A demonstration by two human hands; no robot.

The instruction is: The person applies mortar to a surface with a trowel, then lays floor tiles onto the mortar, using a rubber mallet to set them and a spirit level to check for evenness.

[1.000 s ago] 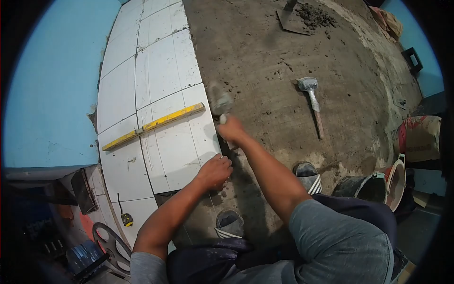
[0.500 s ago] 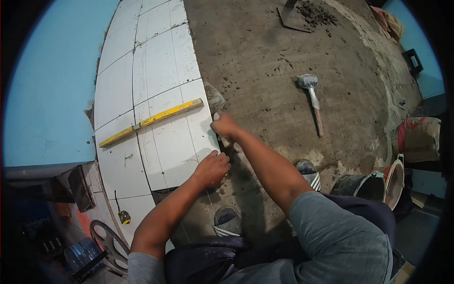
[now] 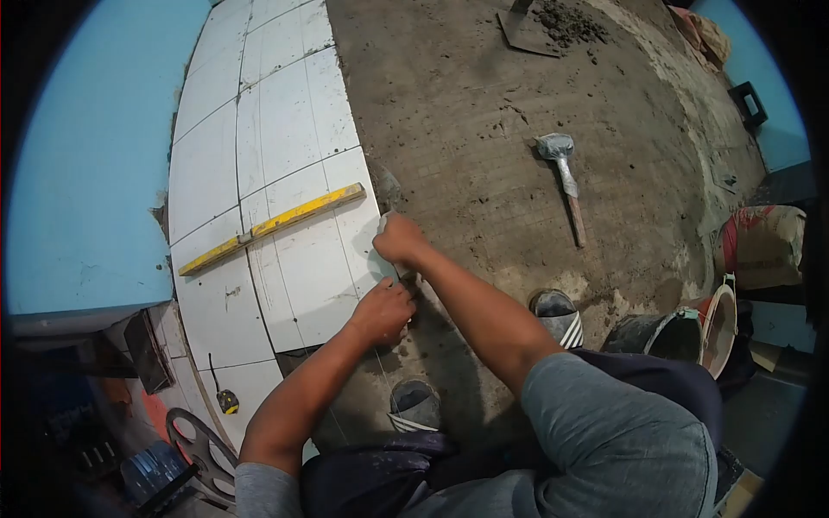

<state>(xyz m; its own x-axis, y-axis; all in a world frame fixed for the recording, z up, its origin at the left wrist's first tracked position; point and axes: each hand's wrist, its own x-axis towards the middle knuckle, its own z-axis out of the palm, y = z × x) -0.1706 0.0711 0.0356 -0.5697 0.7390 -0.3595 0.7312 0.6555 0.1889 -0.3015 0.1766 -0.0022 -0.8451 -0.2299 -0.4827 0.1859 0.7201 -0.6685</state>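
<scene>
My left hand (image 3: 382,312) is closed at the near right corner of a white floor tile (image 3: 302,268), fingers curled over its edge. Just beyond it, my right hand (image 3: 400,239) makes a fist around a trowel, with the grey blade (image 3: 388,184) pointing away along the tile edge; most of the handle is hidden. A yellow spirit level (image 3: 289,220) lies across the tiles to the left of both hands. On the mortar bed to the right rests a mallet (image 3: 569,181) with a wrapped head and wooden handle.
Grey mortar (image 3: 466,129) covers the floor at right, with a flat shovel blade (image 3: 525,33) and a loose heap (image 3: 570,22) at the far end. Buckets (image 3: 673,337) and a paper sack (image 3: 764,246) stand right. A tape measure (image 3: 227,401) lies left, near a blue wall (image 3: 95,173).
My right hand has shifted slightly left, toward the tile edge, with the trowel. The left hand stays nearly in place at the tile corner.
</scene>
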